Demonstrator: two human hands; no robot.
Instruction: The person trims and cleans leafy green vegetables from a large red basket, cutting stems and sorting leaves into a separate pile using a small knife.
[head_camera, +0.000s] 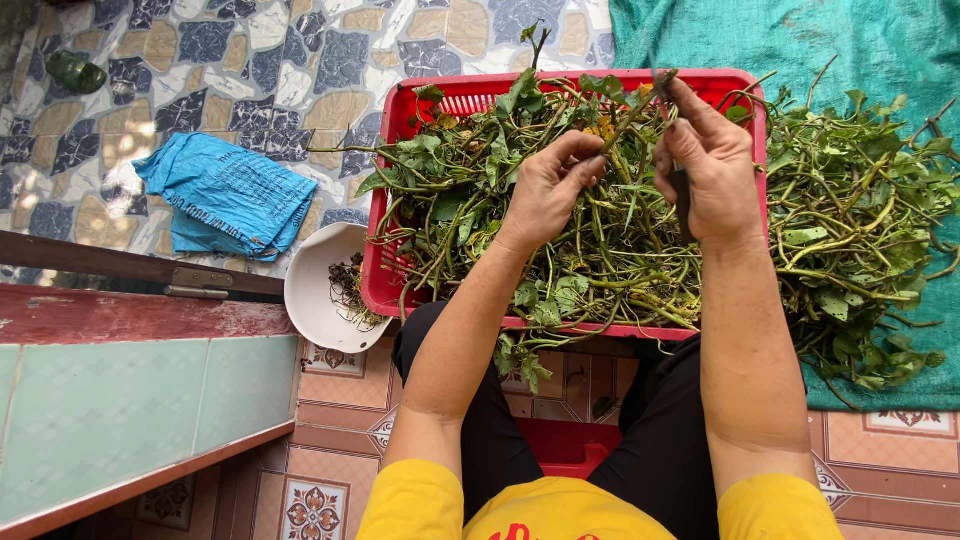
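Head view: left hand (548, 190) and right hand (708, 170) pinch one green stem (628, 118) above the red basket (388, 150).

Green stems (600, 250) are filling a red basket (385, 270); a blue bag (228, 195) is lying beside a white bowl (312, 295); a teal cloth (860, 50) is showing behind.

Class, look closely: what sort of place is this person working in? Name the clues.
Probably a home yard or doorstep: patterned floor tiles, a red plastic crate of leafy green stems, and a teal tarp spread on the ground.
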